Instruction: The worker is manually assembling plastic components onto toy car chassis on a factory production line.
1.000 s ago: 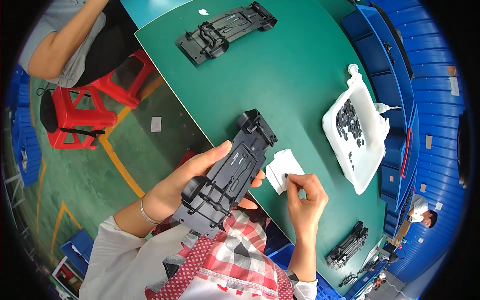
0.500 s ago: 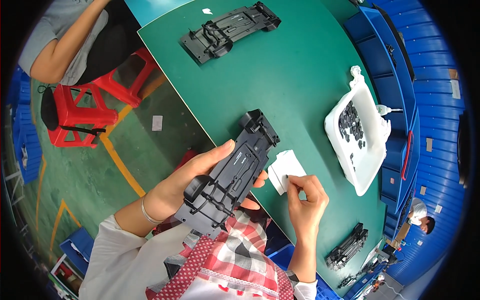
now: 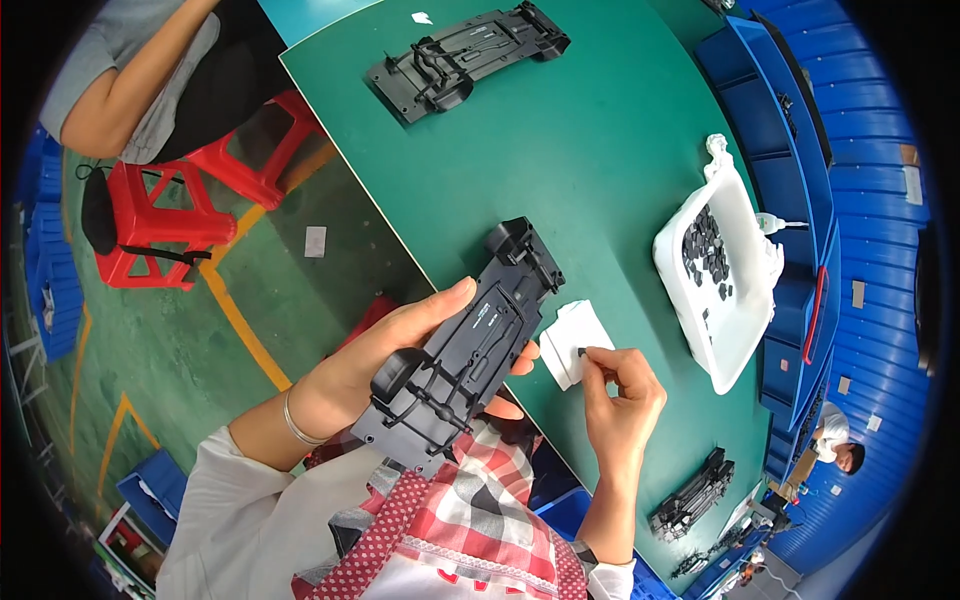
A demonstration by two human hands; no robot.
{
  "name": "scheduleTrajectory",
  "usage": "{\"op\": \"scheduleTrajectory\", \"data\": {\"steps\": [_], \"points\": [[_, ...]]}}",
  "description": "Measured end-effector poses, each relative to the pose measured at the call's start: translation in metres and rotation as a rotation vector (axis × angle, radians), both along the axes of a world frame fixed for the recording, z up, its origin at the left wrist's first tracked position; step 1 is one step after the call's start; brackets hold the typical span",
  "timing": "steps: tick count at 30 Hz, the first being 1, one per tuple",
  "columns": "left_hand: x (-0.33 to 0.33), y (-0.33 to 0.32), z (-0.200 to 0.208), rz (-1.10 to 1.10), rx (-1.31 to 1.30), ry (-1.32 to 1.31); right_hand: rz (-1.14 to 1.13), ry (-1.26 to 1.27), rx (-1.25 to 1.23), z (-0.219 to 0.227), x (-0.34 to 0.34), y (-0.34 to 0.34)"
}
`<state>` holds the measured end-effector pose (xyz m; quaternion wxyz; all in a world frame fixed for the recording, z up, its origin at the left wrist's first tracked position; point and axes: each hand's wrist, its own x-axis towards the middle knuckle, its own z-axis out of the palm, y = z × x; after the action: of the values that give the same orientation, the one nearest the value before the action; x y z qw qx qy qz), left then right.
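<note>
My left hand (image 3: 365, 352) is wrapped round a black model-car chassis (image 3: 482, 345), thumb along its edge and fingertips showing on the far side. The chassis is tilted, with rods, axle parts and wheel arches facing up. To its right, a white paper pad (image 3: 568, 335) lies on the green table (image 3: 590, 190). Over the pad's right edge, my right hand (image 3: 625, 405) pinches a small black piece (image 3: 582, 352) between thumb and forefinger. Most of that piece is covered by the fingertips, so its shape cannot be made out.
A white tray (image 3: 745, 335) at the right holds small black pieces (image 3: 706, 250). Another chassis (image 3: 470, 60) lies at the far end, and a black assembly (image 3: 695, 495) at the near right. Blue bins (image 3: 775, 190) line the right edge. A person's arm (image 3: 150, 80) and red stools (image 3: 165, 225) are left.
My right hand has shifted slightly right, still pinching the small black piece. My left hand and the chassis have barely moved.
</note>
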<state>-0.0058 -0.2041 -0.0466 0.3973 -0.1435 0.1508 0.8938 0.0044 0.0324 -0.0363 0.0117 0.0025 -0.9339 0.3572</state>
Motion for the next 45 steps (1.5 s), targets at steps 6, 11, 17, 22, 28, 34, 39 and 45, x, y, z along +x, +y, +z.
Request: {"op": "scheduleTrajectory", "data": {"steps": [6,11,17,22,28,34,39,45], "points": [[-0.001,-0.001,0.000,-0.007,-0.006,0.011,0.013,-0.006,0.016,0.000,0.000,-0.005],[-0.001,-0.002,0.000,-0.008,0.000,0.013,0.017,-0.013,0.017,0.001,0.000,-0.006],[-0.001,-0.002,0.001,-0.005,-0.007,0.009,0.035,-0.019,-0.019,0.012,-0.005,-0.002],[-0.001,-0.003,0.005,-0.033,-0.058,0.019,-0.056,-0.122,-0.564,0.017,-0.021,-0.014],[0.000,-0.001,0.006,-0.003,-0.068,-0.024,-0.022,-0.237,-0.790,-0.004,-0.026,-0.022],[-0.001,-0.001,0.010,0.004,-0.052,-0.029,0.047,-0.187,-0.723,-0.010,-0.028,-0.025],[-0.001,0.000,0.008,0.010,-0.048,-0.053,0.082,-0.150,-0.620,-0.011,-0.029,-0.026],[0.000,0.000,0.005,0.015,-0.028,-0.042,0.112,-0.115,-0.541,-0.012,-0.030,-0.026]]}}
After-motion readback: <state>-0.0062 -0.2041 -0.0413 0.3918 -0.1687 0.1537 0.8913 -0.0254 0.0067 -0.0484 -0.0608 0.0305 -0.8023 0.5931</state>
